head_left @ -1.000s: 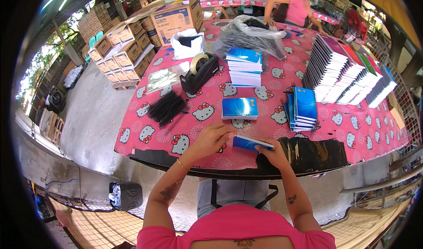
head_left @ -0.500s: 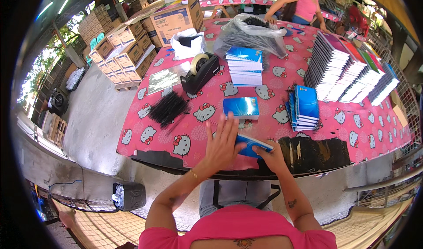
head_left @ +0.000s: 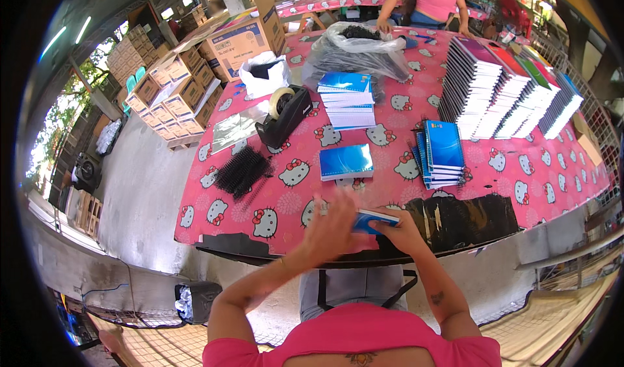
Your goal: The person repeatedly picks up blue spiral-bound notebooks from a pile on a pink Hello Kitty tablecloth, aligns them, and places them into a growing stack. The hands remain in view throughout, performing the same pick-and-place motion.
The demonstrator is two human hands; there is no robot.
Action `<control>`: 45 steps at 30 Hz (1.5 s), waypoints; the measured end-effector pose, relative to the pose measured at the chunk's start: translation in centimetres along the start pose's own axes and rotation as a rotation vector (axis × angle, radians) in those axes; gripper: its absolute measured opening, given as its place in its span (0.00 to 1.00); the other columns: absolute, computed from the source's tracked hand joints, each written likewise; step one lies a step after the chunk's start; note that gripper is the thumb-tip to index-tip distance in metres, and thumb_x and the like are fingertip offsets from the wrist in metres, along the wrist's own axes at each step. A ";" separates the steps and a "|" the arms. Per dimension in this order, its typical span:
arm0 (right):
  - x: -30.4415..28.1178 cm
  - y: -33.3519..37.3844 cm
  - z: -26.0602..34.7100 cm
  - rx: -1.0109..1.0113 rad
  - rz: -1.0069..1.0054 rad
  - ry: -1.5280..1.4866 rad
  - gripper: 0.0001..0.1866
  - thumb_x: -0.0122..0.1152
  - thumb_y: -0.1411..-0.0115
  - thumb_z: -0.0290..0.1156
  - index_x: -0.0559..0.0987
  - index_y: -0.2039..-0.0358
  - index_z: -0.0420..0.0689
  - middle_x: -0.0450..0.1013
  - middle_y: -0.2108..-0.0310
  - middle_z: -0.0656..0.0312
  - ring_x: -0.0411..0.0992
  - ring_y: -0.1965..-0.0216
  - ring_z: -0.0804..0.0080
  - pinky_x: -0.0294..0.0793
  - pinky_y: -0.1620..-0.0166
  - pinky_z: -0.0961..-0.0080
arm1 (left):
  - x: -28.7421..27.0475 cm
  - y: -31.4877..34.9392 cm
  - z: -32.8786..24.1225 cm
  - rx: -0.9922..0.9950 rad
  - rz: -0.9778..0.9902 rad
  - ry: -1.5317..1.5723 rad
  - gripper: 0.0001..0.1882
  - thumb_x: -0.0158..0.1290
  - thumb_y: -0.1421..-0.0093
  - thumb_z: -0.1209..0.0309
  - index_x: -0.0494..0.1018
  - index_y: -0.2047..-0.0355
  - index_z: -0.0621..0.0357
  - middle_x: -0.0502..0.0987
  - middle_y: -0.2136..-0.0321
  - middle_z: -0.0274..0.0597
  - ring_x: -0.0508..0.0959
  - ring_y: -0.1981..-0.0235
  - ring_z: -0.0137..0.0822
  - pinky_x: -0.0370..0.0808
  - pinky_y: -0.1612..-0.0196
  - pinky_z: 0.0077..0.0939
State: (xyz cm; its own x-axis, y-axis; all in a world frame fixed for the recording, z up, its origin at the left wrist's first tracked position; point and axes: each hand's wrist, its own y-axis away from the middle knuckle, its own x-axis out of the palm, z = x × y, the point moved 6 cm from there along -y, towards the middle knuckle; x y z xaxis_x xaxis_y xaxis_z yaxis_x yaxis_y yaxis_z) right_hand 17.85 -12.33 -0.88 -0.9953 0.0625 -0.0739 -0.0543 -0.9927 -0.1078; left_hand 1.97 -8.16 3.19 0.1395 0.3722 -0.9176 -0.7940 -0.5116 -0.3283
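The right hand [head_left: 400, 232] grips a small blue notebook [head_left: 369, 221] at its right end, the thumb across the cover. The left hand [head_left: 333, 232] is blurred, its fingers stretched out rather than curled; whether it touches the notebook cannot be told. The notebook is between the hands, close to the table's near edge.

Risks, as judged: with the grip at one end only, a hard push from the left hand could turn the notebook or bend its pages. A slip here could send it off the edge. The black patch [head_left: 465, 223] beside the right hand has a ragged border, which could snag a cover or a wire.

The blue pile [head_left: 346, 162] lies just beyond the hands; a long reach could knock it askew. The black spirals [head_left: 242, 174], heaped loosely at left, could tangle if brushed by a forearm. The fanned notebooks [head_left: 445, 146] at right lean on one another unevenly and could slide if bumped.
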 end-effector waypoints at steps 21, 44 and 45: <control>-0.2 -0.7 -1.7 -0.059 0.049 0.019 0.21 0.63 0.44 0.19 0.80 0.48 0.40 0.80 0.63 0.61 0.74 0.63 0.78 0.74 0.57 0.76 | 2.6 1.7 -5.1 0.232 -0.036 0.183 0.46 0.44 0.38 0.36 0.60 0.35 0.65 0.59 0.33 0.55 0.56 0.30 0.51 0.42 0.32 0.65; 0.7 -1.0 -2.1 -0.104 0.115 0.301 0.11 0.66 0.49 0.25 0.81 0.64 0.38 0.76 0.72 0.45 0.75 0.69 0.47 0.72 0.65 0.63 | 1.1 -1.3 -2.2 0.113 0.085 0.496 0.26 0.50 0.33 0.56 0.68 0.39 0.58 0.70 0.39 0.48 0.64 0.34 0.45 0.45 0.32 0.64; 0.8 -1.0 -1.7 -0.079 0.123 0.309 0.10 0.66 0.49 0.25 0.81 0.65 0.38 0.76 0.72 0.45 0.75 0.69 0.47 0.72 0.64 0.63 | 0.4 -1.6 -2.2 0.091 0.040 0.457 0.26 0.50 0.33 0.57 0.68 0.40 0.57 0.70 0.40 0.48 0.65 0.34 0.45 0.45 0.32 0.64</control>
State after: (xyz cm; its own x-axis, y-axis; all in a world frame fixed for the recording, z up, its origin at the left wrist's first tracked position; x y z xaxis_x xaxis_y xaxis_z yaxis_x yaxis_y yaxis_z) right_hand 17.25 -11.06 -2.51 -0.9221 -0.0169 -0.3866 0.0830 -0.9845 -0.1548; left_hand 4.58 -8.93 2.89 0.3377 -0.0362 -0.9406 -0.8499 -0.4413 -0.2881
